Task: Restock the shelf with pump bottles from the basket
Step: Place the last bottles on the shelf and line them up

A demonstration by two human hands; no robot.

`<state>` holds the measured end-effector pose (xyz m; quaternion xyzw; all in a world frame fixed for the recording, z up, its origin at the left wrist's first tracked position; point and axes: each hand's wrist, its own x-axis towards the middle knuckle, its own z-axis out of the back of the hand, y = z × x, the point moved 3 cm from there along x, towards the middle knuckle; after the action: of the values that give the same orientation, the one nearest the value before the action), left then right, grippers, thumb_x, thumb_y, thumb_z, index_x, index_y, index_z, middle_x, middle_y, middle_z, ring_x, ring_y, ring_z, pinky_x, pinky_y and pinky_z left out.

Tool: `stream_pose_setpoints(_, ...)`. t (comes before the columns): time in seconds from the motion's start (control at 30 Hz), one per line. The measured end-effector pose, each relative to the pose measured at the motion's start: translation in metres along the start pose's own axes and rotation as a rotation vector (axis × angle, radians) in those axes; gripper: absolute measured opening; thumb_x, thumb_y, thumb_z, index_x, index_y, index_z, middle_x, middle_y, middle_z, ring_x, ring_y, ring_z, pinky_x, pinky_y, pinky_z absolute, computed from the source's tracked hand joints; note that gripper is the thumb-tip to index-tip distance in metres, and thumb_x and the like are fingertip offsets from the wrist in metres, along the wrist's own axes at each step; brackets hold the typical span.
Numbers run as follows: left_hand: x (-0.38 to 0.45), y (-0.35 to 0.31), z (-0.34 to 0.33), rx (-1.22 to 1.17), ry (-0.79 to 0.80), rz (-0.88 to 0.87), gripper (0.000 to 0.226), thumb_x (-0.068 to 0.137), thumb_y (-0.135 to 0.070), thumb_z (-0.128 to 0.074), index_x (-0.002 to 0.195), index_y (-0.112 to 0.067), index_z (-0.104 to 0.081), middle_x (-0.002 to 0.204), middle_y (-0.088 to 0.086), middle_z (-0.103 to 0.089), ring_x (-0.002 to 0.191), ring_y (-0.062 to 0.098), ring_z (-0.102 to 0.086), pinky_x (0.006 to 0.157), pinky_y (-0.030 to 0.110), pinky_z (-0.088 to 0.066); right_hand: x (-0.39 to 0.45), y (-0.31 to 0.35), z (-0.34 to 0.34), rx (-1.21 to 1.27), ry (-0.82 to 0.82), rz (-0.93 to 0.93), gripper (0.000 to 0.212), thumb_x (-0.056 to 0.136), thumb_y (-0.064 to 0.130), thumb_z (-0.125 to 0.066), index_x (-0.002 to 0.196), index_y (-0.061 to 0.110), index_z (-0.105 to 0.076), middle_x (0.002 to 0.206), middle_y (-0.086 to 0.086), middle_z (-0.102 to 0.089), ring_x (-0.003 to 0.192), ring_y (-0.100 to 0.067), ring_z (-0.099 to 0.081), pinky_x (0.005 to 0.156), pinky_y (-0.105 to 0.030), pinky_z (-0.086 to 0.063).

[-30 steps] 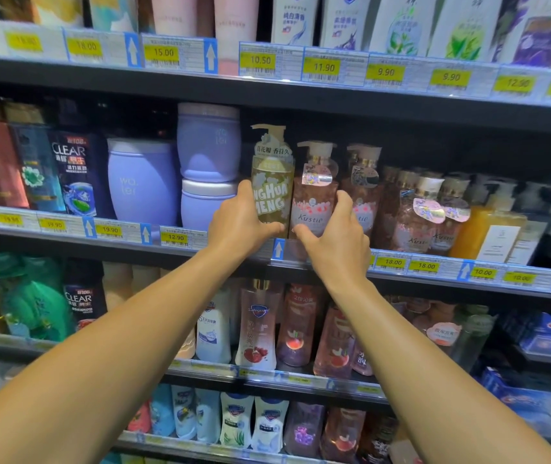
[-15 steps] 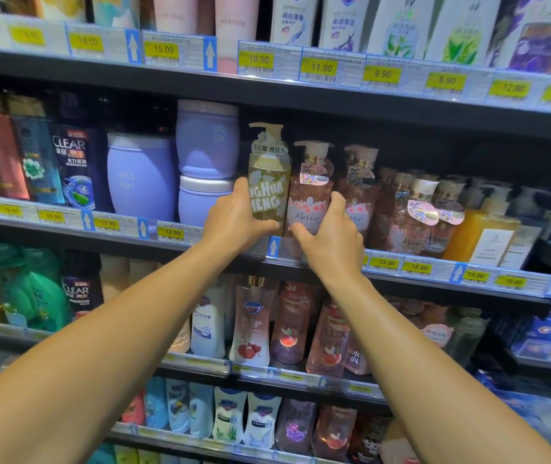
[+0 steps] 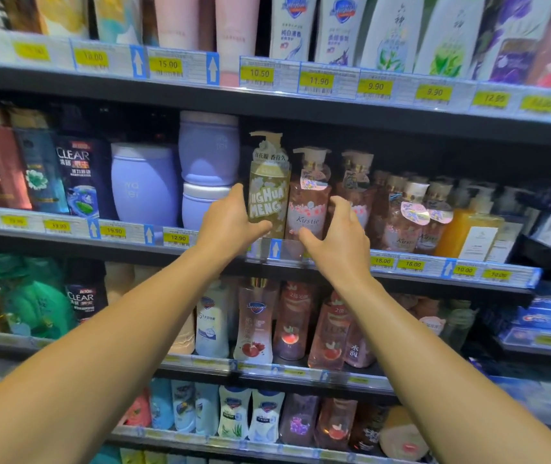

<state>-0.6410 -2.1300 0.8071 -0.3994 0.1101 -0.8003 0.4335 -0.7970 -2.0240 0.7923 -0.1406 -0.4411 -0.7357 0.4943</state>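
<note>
While both hands reach the shelf (image 3: 301,266) — left hand (image 3: 230,222) grasping olive pump bottle (image 3: 269,192), right hand (image 3: 341,236) released beside pink bottle (image 3: 307,202).

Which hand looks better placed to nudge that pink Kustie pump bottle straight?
Probably the right hand: its open fingers frame the pink clear-plastic Kustie pump bottle. The left hand is wrapped on the olive-green pump bottle beside it.

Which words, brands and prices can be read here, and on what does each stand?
"NGHUA MENG": olive pump bottle, left hand on it.
"Kustie": pink pump bottle, beside right hand.
"CLEAR": dark shampoo bottle.
"15.00", "10.50", "11.90", "9.90": top shelf tags.
"19.90", "12.90", "18.00": middle shelf tags.
Leftmost tags and small print are too blurred to read.
</note>
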Motion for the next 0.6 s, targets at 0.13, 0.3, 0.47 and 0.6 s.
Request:
stream_pose_setpoints(0.13, -0.015, -0.003, 0.015, -0.071, -0.104, -0.055, 0.065, 0.08, -0.039, -0.073, 0.135, -0.016, -0.047, 0.116, -0.001, -0.066, 0.1, 0.025, -0.063, 0.082, 0.038, -0.049, -0.014, -0.003, 0.021, 0.013, -0.071, 0.049, 0.053, 0.086, 0.034, -0.064, 0.133, 0.019, -0.045, 0.13, 0.002, -0.051, 0.11, -0.02, -0.053, 0.081, -0.03, -0.037)
stream_pose_setpoints(0.3, -0.029, -0.035, 0.004, -0.162, -0.122, -0.124, 0.052, 0.079, -0.036, -0.073, 0.125, -0.02, -0.056, 0.108, 0.0, -0.067, 0.092, 0.022, -0.065, 0.083, 0.039, -0.051, -0.022, -0.032, 0.054, -0.004, -0.177, 0.049, 0.045, 0.084, 0.029, -0.066, 0.125, 0.018, -0.051, 0.121, 0.002, -0.053, 0.106, -0.019, -0.051, 0.081, -0.031, -0.04)
stream_pose_setpoints(0.47, -0.035, -0.08, -0.023, -0.188, -0.1, -0.193, 0.053, 0.078, -0.034, -0.073, 0.127, -0.021, -0.057, 0.103, 0.0, -0.069, 0.092, 0.021, -0.065, 0.084, 0.036, -0.05, -0.011, -0.071, 0.091, -0.046, -0.31, 0.093, 0.046, 0.08, 0.021, -0.07, 0.122, 0.012, -0.054, 0.123, -0.005, -0.05, 0.114, -0.021, -0.047, 0.085, -0.021, -0.033)
stream_pose_setpoints(0.6, -0.033, -0.115, -0.042, -0.21, -0.128, -0.177, 0.059, 0.081, -0.036, -0.071, 0.134, -0.019, -0.052, 0.113, 0.002, -0.064, 0.102, 0.021, -0.061, 0.087, 0.03, -0.043, 0.008, -0.095, 0.106, -0.067, -0.326, 0.138, 0.05, 0.077, 0.024, -0.07, 0.123, 0.015, -0.051, 0.122, -0.003, -0.049, 0.111, -0.022, -0.044, 0.086, -0.021, -0.031)
